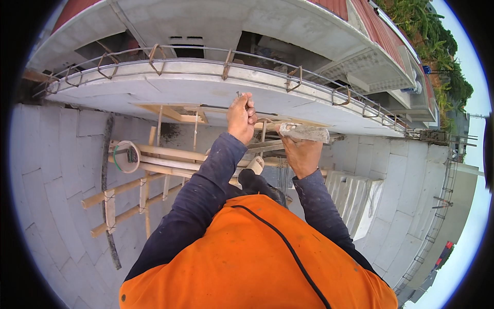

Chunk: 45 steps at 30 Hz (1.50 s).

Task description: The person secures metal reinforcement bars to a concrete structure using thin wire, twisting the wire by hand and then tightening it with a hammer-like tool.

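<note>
Right hand (302, 154) grips a grey tool (313, 133), its long axis running nearly nine to three o'clock; left hand (240, 118), fingers curled closed, pinches what may be a nail (238, 94). From there, the tool lies just past three; rebar (225, 66) arcs at twelve.

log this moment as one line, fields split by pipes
left hand: pinches thin nail-like piece | right hand: grips grey-smeared tool | ahead: pale wall, rebar cage
</note>
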### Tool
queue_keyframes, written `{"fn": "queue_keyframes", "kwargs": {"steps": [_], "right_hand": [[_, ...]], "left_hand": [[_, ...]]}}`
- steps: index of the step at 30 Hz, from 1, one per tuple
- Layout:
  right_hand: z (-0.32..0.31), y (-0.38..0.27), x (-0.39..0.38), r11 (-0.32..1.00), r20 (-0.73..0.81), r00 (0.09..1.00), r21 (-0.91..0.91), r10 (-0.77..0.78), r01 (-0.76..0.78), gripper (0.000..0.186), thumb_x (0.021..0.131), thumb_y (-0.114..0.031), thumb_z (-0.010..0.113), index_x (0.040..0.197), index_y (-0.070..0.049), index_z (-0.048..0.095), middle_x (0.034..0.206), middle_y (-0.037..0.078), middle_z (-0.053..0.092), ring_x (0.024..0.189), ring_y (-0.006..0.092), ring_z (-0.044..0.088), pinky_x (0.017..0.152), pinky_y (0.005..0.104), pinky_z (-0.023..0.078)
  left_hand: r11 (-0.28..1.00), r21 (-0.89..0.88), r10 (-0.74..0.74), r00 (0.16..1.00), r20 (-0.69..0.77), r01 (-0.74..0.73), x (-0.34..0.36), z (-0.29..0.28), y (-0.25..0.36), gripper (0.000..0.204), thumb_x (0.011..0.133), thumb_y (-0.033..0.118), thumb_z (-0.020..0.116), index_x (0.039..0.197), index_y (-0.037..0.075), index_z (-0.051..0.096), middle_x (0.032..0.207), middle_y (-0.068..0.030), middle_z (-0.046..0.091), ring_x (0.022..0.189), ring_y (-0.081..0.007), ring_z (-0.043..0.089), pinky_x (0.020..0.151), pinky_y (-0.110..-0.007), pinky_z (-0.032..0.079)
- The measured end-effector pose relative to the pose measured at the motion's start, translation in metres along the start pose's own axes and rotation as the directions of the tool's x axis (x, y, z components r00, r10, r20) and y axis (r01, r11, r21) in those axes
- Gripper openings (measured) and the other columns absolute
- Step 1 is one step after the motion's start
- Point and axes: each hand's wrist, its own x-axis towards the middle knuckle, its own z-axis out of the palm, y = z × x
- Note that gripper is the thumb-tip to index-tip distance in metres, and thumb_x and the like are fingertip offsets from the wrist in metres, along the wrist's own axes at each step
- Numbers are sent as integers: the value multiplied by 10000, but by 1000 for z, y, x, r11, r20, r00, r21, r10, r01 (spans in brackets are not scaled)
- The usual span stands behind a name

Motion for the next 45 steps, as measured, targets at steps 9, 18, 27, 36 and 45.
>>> {"fn": "queue_keyframes", "kwargs": {"steps": [9,18,27,36,45], "right_hand": [[-34,18,18,967,97,995,-253,21,4,297,902,-393,792,987,-110,825,928,98,792,847,321,742,736,414,564],[-46,16,29,972,75,971,-71,228,-222,348,912,-334,853,934,-2,753,705,31,674,590,139,585,579,321,479],[-84,63,3,927,132,925,74,358,-369,296,951,-255,769,1058,11,692,749,22,632,610,112,567,572,278,453],[-95,57,-39,780,183,837,306,515,-547,368,1012,-307,694,1189,5,611,820,21,625,626,114,605,585,279,493],[-91,54,-38,888,195,873,21,446,-459,624,1022,-506,667,1314,29,537,962,138,646,832,239,677,761,374,567]], "left_hand": [[142,649,56,661,749,-748,-66,71,15,188,851,105,806,1018,51,739,853,-53,642,765,-246,638,696,-350,508],[167,770,291,777,559,-616,-4,65,-5,107,947,105,713,1013,22,728,1002,-103,751,911,-208,713,822,-338,536],[348,808,431,847,312,-475,70,77,-47,222,984,138,674,1138,-7,742,1019,-125,783,947,-194,715,865,-332,528],[134,843,458,787,413,-520,73,80,-62,267,976,184,674,1158,-4,726,1009,-246,760,959,-424,735,826,-423,560],[38,848,504,743,441,-529,76,77,-67,274,949,271,697,1019,11,746,952,-221,750,898,-437,716,789,-488,564]]}}
